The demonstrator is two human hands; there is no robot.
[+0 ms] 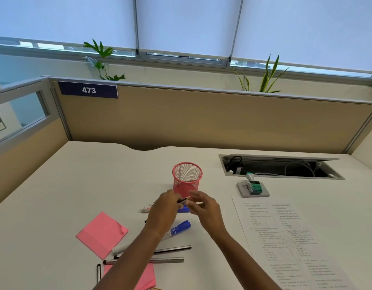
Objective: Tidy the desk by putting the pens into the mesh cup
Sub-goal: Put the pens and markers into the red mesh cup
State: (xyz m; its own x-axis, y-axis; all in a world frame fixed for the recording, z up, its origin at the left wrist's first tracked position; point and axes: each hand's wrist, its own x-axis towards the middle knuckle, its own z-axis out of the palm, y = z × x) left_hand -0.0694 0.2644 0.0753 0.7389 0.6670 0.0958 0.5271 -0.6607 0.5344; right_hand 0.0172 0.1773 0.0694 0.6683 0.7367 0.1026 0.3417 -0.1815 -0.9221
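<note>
Bright window daylight — warped edges

I see a white desk with the pink mesh cup standing at centre frame. Below it lie a red-labelled marker and a blue-capped marker, with slim pens along the bottom. Pink sticky notes sit lower left, and a printed sheet and a stamp pad on the right.

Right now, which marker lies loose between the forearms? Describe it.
From the pink mesh cup mid-desk, come toward the person. A marker lies slanted between the forearms. Its chunky blue cap sets it apart from the slim dark pens nearer the person.
</note>
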